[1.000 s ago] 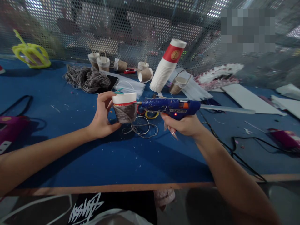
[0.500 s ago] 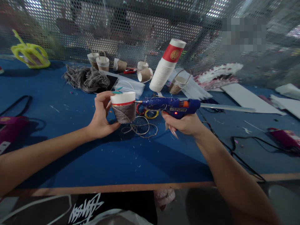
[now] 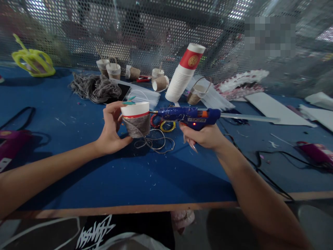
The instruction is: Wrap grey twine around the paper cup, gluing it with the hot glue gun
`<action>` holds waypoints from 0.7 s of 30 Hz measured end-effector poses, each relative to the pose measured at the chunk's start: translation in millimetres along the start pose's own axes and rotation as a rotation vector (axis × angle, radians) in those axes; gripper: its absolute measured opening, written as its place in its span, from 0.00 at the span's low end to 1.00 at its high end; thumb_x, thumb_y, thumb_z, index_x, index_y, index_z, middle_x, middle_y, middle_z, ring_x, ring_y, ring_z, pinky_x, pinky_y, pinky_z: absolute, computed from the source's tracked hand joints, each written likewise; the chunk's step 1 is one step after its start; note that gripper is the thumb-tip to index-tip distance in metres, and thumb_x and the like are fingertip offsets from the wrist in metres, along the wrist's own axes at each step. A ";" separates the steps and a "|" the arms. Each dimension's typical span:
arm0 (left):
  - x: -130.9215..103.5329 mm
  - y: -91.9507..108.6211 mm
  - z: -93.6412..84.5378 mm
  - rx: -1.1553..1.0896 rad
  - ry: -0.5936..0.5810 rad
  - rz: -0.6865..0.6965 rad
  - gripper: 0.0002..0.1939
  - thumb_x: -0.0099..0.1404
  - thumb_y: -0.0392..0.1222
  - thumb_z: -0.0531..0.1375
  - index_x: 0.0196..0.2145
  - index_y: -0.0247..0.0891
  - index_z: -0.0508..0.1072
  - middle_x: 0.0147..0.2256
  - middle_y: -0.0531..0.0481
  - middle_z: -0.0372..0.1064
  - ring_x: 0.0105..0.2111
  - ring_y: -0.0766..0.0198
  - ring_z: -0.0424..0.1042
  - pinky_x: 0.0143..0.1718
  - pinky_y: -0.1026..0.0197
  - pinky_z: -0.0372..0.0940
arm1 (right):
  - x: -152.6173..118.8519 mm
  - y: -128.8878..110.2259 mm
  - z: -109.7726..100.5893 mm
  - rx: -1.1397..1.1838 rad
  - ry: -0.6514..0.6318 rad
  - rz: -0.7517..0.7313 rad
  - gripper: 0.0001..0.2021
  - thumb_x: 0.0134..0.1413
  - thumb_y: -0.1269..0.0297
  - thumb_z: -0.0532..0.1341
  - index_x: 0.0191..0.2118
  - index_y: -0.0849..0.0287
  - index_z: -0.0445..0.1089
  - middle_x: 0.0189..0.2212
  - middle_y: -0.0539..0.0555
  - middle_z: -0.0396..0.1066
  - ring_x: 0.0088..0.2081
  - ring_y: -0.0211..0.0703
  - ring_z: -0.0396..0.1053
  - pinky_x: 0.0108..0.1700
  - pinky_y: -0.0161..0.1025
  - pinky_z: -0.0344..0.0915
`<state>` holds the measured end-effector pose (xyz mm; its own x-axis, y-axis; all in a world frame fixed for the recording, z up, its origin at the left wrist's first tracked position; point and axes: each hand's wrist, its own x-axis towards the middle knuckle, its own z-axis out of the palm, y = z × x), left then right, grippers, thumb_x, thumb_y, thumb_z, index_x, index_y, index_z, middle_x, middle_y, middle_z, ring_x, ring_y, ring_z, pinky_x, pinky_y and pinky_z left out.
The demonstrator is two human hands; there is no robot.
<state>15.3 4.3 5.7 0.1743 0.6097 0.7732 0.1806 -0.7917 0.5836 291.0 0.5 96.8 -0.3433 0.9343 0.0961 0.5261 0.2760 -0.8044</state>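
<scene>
Gray-wrapped cup (image 3: 136,120), one; glue gun (image 3: 191,115), one.

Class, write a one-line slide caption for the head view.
Left hand holding a paper cup partly wrapped in gray string, right hand aiming a blue glue gun at its side.

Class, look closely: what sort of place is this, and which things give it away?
Probably a craft workspace: the blue table bears a heap of grey yarn and a tall stack of paper cups, and the hands hold a yarn-wrapped cup and a glue gun.
</scene>
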 end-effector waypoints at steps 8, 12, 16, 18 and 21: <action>-0.5 -5.3 0.6 -0.052 0.028 0.095 0.43 0.52 0.54 0.73 0.59 0.52 0.56 0.57 0.43 0.54 0.61 0.46 0.62 0.59 0.41 0.71 | 22.4 18.9 -19.2 -0.702 0.143 -0.302 0.18 0.49 0.49 0.68 0.34 0.56 0.64 0.34 0.56 0.69 0.32 0.48 0.70 0.32 0.42 0.64; -1.0 0.5 -0.8 0.038 -0.009 0.062 0.35 0.62 0.53 0.66 0.60 0.48 0.54 0.57 0.41 0.55 0.61 0.48 0.63 0.57 0.40 0.71 | 33.2 31.6 -22.1 -1.024 -0.034 -0.066 0.24 0.44 0.57 0.72 0.44 0.60 0.64 0.45 0.63 0.67 0.35 0.55 0.73 0.32 0.44 0.64; 0.4 3.8 -0.4 0.089 -0.016 0.072 0.32 0.65 0.52 0.63 0.61 0.46 0.54 0.57 0.41 0.54 0.60 0.49 0.63 0.55 0.41 0.72 | 38.0 44.0 -24.6 -0.926 -0.204 -0.034 0.32 0.37 0.57 0.76 0.48 0.58 0.64 0.49 0.61 0.65 0.41 0.59 0.74 0.40 0.50 0.70; 0.3 2.6 -0.2 0.088 -0.010 0.075 0.34 0.63 0.52 0.65 0.61 0.46 0.55 0.57 0.41 0.53 0.60 0.49 0.62 0.57 0.40 0.70 | 37.0 47.0 -31.1 -0.816 -0.227 -0.022 0.37 0.33 0.56 0.77 0.51 0.58 0.64 0.52 0.62 0.63 0.47 0.62 0.73 0.47 0.54 0.71; -1.4 -0.3 -0.9 0.129 -0.004 0.061 0.40 0.58 0.51 0.69 0.62 0.47 0.56 0.56 0.41 0.54 0.59 0.48 0.61 0.58 0.39 0.69 | 30.6 44.1 -46.4 -0.696 -0.212 0.034 0.44 0.30 0.52 0.78 0.56 0.57 0.63 0.57 0.65 0.61 0.57 0.69 0.66 0.54 0.60 0.69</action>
<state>14.1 3.7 4.7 0.1926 0.5610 0.8051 0.2926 -0.8160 0.4986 339.8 51.8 91.5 -0.4238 0.9008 -0.0946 0.8880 0.3927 -0.2391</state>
